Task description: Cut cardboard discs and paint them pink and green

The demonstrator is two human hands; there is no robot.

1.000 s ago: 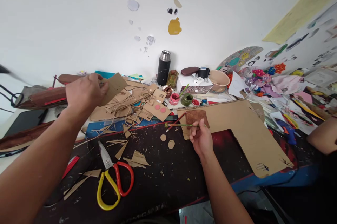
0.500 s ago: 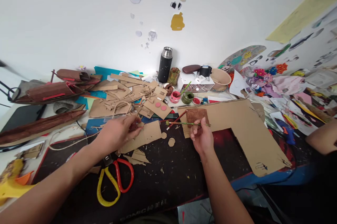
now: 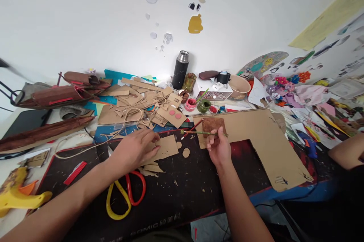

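My left hand (image 3: 138,149) rests palm down over a strip of cardboard (image 3: 167,147). Its fingers are bent and the thumb stands apart, with nothing visible between them. A loop of twine (image 3: 129,115) lies just beyond it. In my right hand (image 3: 218,145) is a thin paintbrush (image 3: 196,132), held level with its green-smeared tip pointing left. Behind that hand, a brown-painted cardboard square (image 3: 214,125) lies on a large L-shaped cardboard sheet (image 3: 256,128). Small cardboard discs (image 3: 185,153) sit between my hands. Scissors (image 3: 133,189) with red and yellow handles are partly under my left wrist.
Paint jars (image 3: 203,105), a black flask (image 3: 181,69) and a white box (image 3: 214,92) stand near the wall. Cardboard scraps (image 3: 142,96) are heaped at the back. A yellow glue gun (image 3: 21,196) lies at left. Another person's arm (image 3: 345,151) enters at right.
My left hand has shifted slightly and its fingers have come down flatter over the cardboard strip. The view has moved a little, showing a red ridged piece at left. My right hand stays put.
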